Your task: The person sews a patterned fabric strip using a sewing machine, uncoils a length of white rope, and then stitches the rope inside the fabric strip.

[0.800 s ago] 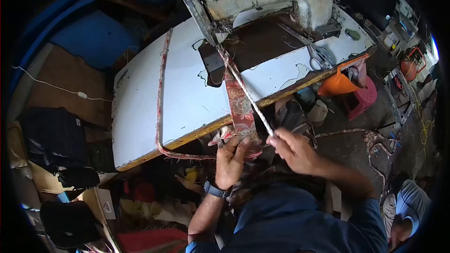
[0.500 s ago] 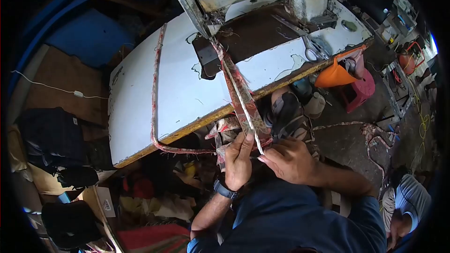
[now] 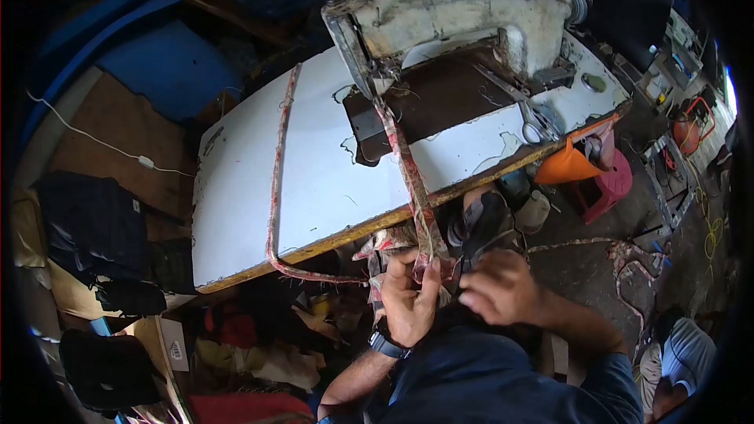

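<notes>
A patterned red-and-beige fabric strip (image 3: 408, 171) runs from under the needle of the sewing machine (image 3: 463, 20) over the table's front edge toward me. It looks folded lengthwise, and no white cord shows along it. My left hand (image 3: 410, 306), with a watch on the wrist, pinches the strip near its lower end between thumb and fingers. Just to the right, my right hand (image 3: 503, 289) is held apart from the strip with curled fingers; motion blur hides whether anything is in them. A finished-looking piping length (image 3: 276, 180) lies across the left of the white table (image 3: 330, 212).
Scissors (image 3: 536, 122) lie on the table's right side. An orange cloth (image 3: 567, 165) hangs at the edge, above a pink stool (image 3: 609, 188). Dark bags (image 3: 93, 228) are piled at left. Another person's arm (image 3: 671, 381) shows at lower right.
The strip has been folded over the white cord, which is out of sight. My right hand has come off it, moving slightly right. My left hand still grips, and the view has shifted.
</notes>
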`<state>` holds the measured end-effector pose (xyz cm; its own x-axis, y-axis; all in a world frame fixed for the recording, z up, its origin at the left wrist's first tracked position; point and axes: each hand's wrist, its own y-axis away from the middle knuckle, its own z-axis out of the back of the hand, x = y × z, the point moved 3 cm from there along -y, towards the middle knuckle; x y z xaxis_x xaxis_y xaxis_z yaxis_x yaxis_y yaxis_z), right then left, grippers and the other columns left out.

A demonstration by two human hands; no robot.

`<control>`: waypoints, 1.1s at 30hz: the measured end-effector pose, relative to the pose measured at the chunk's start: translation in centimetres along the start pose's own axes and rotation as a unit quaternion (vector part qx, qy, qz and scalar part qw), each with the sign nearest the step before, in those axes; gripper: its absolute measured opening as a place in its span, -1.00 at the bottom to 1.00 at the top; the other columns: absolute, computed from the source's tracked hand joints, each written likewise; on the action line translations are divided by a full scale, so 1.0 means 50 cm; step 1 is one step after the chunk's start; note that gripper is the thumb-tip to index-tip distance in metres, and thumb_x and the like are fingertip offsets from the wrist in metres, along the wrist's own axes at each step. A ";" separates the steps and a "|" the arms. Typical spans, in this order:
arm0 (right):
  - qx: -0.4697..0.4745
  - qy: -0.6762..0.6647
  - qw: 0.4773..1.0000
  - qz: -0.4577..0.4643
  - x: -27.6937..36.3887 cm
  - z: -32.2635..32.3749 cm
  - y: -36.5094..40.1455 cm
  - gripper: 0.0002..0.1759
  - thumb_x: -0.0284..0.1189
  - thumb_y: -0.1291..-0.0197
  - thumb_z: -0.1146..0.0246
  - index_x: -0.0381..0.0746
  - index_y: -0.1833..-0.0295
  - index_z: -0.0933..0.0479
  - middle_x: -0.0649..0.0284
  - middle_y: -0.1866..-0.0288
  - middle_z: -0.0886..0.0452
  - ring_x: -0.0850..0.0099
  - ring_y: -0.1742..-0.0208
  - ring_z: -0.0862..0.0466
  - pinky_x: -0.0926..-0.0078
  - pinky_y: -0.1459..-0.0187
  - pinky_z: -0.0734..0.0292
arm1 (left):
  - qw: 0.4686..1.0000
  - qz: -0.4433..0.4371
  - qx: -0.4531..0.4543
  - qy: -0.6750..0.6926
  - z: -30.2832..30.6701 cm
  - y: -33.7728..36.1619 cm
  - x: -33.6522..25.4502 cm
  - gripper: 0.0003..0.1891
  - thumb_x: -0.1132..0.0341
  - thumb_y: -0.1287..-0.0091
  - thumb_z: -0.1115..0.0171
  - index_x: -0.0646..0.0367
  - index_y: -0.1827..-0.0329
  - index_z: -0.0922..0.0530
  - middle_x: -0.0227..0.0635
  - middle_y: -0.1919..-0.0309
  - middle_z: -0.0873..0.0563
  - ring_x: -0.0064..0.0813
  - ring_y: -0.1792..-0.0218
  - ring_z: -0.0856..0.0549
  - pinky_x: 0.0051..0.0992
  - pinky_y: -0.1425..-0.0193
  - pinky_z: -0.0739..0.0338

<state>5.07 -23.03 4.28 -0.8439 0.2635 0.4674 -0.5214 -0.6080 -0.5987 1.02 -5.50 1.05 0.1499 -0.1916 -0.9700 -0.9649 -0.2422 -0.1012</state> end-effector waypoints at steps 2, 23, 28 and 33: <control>-0.065 -0.017 0.997 -0.025 -0.053 0.015 -0.016 -0.90 -0.45 -0.30 -0.37 -0.24 0.19 -0.60 0.23 0.39 -0.62 0.24 0.39 -0.64 0.26 0.30 -0.56 | 0.999 -0.032 0.026 0.006 -0.005 -0.002 -0.003 -0.86 0.52 -0.58 -0.21 0.27 -0.10 -0.47 -0.15 0.10 -0.79 -0.45 0.10 -0.82 -0.44 0.01 -0.75; 0.077 0.279 0.957 0.003 -0.139 0.036 -0.145 -0.17 -0.36 -0.10 -0.50 -0.20 -0.52 -0.42 0.03 -0.63 -0.34 -0.01 -0.59 -0.33 -0.12 -0.56 -0.23 | 0.993 -0.012 0.092 -0.068 -0.038 -0.012 0.045 -0.89 0.55 -0.52 -0.24 0.25 -0.03 -0.55 -0.26 0.24 -0.82 -0.56 0.26 -0.82 -0.50 0.14 -0.72; 0.027 0.221 0.966 0.131 -0.136 -0.013 -0.124 -0.58 -0.39 -0.31 -0.31 -0.24 -0.26 -0.63 0.14 -0.43 -0.57 0.20 -0.37 -0.58 0.14 -0.31 -0.59 | 0.994 0.036 0.102 -0.022 -0.047 -0.019 0.012 -0.91 0.56 -0.55 -0.21 0.26 -0.04 -0.54 -0.23 0.18 -0.80 -0.55 0.23 -0.81 -0.51 0.13 -0.72; -0.024 0.190 0.971 0.145 -0.138 -0.021 -0.126 -0.68 -0.40 -0.28 -0.34 -0.27 -0.10 -0.71 0.19 -0.28 -0.70 0.31 -0.21 -0.68 0.30 -0.19 -0.68 | 0.982 0.008 0.147 -0.114 -0.032 -0.048 -0.041 -0.91 0.43 -0.60 -0.20 0.28 0.03 -0.59 -0.27 0.28 -0.81 -0.57 0.29 -0.79 -0.49 0.15 -0.70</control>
<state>14.05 -20.24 4.16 -0.9371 0.3490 0.0073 -0.2532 -0.6649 -0.7027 3.37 -6.04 3.63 0.1141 0.0329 -0.9929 -0.9923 0.0514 -0.1123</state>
